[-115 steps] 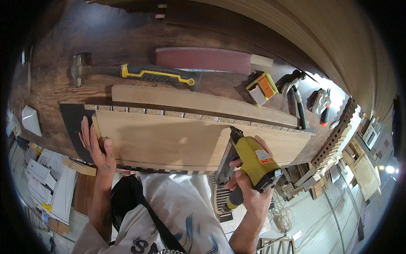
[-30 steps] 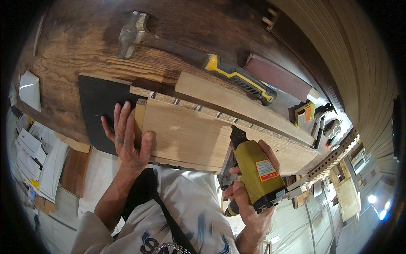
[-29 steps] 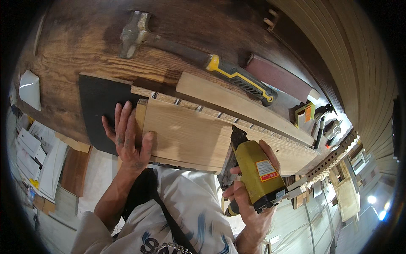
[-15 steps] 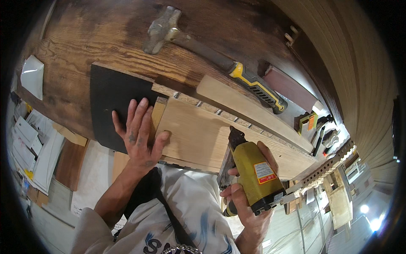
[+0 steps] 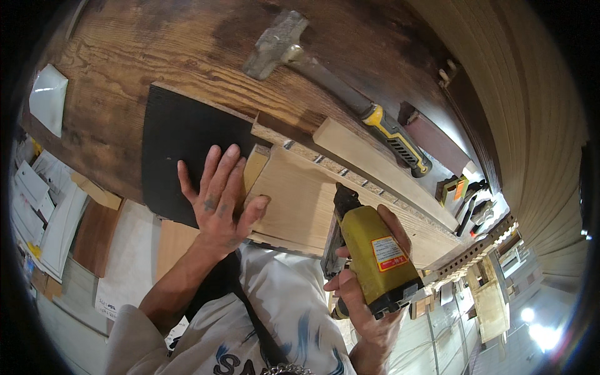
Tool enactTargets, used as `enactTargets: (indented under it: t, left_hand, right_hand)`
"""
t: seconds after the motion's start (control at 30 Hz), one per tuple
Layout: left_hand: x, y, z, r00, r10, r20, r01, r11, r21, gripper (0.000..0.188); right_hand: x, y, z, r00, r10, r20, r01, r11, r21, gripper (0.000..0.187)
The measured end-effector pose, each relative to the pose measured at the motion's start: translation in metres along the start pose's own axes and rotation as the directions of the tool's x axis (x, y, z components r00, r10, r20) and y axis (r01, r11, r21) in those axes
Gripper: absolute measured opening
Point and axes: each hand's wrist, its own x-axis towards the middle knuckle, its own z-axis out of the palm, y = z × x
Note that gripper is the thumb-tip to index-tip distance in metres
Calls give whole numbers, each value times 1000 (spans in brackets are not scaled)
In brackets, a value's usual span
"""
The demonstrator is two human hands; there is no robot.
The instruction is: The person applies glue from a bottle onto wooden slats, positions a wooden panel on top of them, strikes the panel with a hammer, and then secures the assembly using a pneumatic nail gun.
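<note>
My right hand (image 5: pixel 357 300) is closed around a yellow-green nail gun (image 5: pixel 370 234) with a black nose. The nose points away from me over a light wooden board (image 5: pixel 294 197); whether it touches cannot be made out. My left hand (image 5: pixel 219 200) lies with fingers spread on a black panel (image 5: pixel 181 140), its thumb reaching onto the light board. A small wooden block (image 5: pixel 255 165) stands beside those fingers, at the board's left end. Along the board's far side runs an edge strip (image 5: pixel 312 155) with several dark marks.
Beyond the strip lies a loose light plank (image 5: pixel 375 165). A sledgehammer (image 5: pixel 331 81) with a yellow-black grip rests on the dark wooden bench (image 5: pixel 162 44). Small tools (image 5: pixel 475 209) crowd the far right. A white packet (image 5: pixel 48 100) sits at the bench's left edge.
My view has shifted, so bench, hammer and boards appear farther right. Relative to the board, the nail gun sits somewhat farther left, nearer the small block. My left hand stays on the black panel.
</note>
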Motion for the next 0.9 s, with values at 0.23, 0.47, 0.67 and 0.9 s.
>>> enactTargets:
  t: [0.23, 0.47, 0.67, 0.9]
  left_hand:
    - [0, -1, -2, 1000, 6, 6, -5, 1000, -21, 57]
    - [1, 2, 1, 998, -42, -37, 42, 999, -22, 52]
    - [0, -1, 0, 1000, -3, -12, 2, 999, -47, 55]
    - [0, -1, -2, 1000, -17, -13, 16, 999, -48, 53]
  right_hand:
    - [0, -10, 7, 999, 45, -10, -46, 998, -54, 88]
    - [6, -21, 22, 993, 110, 34, -111, 993, 39, 89]
    - [8, -29, 30, 998, 47, 44, -43, 996, -75, 88]
    - [7, -34, 34, 998, 16, 55, -4, 976, -217, 84]
